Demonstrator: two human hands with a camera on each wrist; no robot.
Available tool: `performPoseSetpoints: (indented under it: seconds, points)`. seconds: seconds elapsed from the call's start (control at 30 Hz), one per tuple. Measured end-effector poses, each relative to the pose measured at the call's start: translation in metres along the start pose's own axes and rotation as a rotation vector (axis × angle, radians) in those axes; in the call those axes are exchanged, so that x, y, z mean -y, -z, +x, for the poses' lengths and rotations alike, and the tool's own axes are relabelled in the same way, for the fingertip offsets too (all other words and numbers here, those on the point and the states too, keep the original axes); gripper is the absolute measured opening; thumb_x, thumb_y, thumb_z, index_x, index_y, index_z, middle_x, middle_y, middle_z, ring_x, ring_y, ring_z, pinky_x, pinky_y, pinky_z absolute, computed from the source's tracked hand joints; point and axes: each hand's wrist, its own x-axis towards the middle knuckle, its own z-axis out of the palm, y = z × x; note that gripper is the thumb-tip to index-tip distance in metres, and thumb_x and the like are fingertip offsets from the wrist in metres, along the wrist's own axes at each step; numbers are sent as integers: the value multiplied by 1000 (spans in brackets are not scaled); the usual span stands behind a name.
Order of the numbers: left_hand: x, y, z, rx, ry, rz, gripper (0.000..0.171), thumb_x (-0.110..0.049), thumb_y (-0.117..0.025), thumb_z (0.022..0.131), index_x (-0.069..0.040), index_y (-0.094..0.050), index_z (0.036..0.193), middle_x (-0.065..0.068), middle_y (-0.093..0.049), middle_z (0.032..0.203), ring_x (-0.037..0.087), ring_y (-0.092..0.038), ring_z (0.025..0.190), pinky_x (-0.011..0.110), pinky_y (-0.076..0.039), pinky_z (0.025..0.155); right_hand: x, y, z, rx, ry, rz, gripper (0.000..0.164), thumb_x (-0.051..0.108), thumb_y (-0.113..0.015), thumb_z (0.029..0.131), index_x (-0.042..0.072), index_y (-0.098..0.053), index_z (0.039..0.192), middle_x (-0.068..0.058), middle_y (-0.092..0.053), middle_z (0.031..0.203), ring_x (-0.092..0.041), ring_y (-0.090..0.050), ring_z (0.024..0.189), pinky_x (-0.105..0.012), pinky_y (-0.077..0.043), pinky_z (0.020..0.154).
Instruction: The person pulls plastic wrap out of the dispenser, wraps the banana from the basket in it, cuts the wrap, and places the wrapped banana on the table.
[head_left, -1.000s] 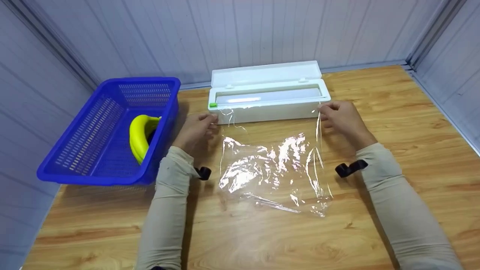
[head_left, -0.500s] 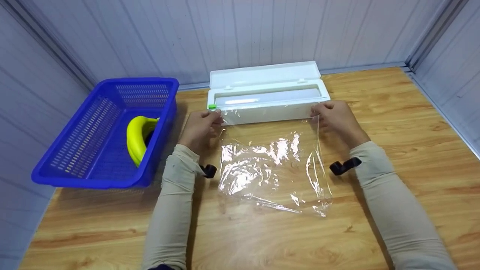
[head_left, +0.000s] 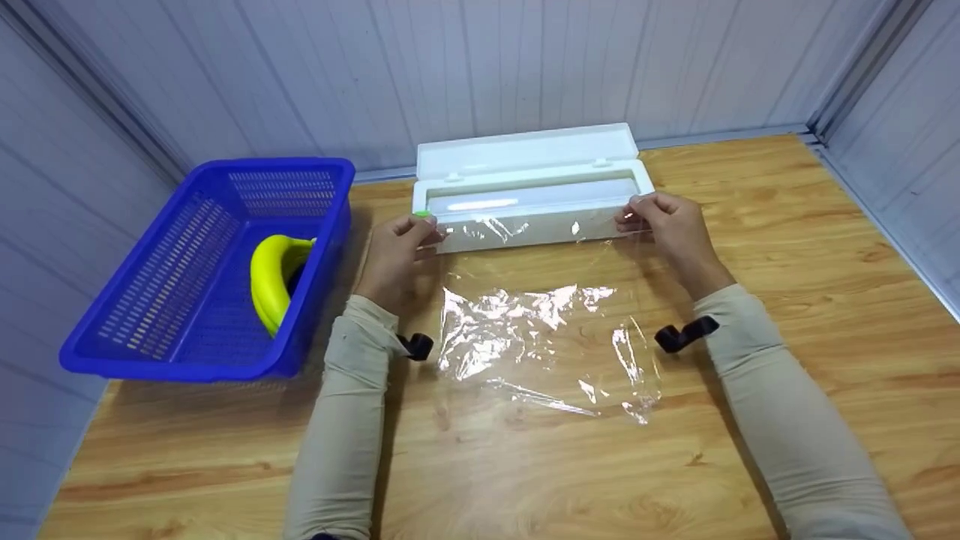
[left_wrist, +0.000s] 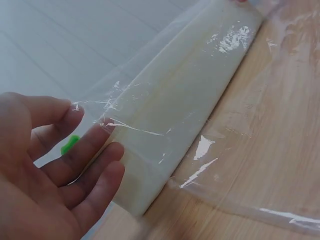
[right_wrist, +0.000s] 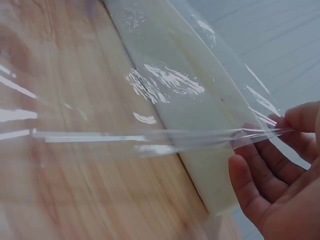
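A clear sheet of plastic wrap (head_left: 517,330) spreads over the table in front of a long white wrap dispenser box (head_left: 525,229), whose lid (head_left: 525,150) stands raised at the back. My left hand (head_left: 397,255) pinches the sheet's left edge between thumb and index finger beside the box's front left corner, close to a small green slider (left_wrist: 70,145). On the other side my right hand (head_left: 675,236) pinches the right edge, where the film bunches into folds in the right wrist view. Between the hands the film runs taut across the box's front face.
At the left stands a blue plastic basket (head_left: 202,371) with a yellow banana (head_left: 270,277) inside. A grey-white panel wall (head_left: 495,67) rises right behind the box. Wooden tabletop (head_left: 562,480) extends in front and to the right.
My hands have closed on the film's side edges near the box. The left hand came slightly right and up, and the film's far edge has lifted in front of the box.
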Motion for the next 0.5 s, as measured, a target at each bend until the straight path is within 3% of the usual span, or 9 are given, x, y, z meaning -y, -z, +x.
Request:
performPoseSetpoints:
  seconds: [0.2,0.3,0.5]
  points:
    - [1,3,-4,34,20,-60,14,-10,-60,99,0,-67,93,14,-72,107,31,-64,106,38,-54,91,-2,4,-4,33,40,38,28,20,-65,99,-8,-68,104,-19,-72,101,-28,-70,95,-40,-56,88]
    - [0,5,-6,65,18,-60,15,-8,-59,98,0,-65,87,14,-72,111,35,-61,110,38,-54,89,-2,6,-6,67,59,113,28,15,-65,99,-12,-66,104,-20,-72,102,-28,-70,95,-41,-56,89]
    - [-2,7,-8,120,26,-78,14,-7,-60,97,-3,-67,85,16,-70,117,27,-63,102,41,-52,90,-5,7,-7,108,130,238,21,2,-61,98,-19,-65,93,-24,-72,98,-30,-72,90,-38,-58,84]
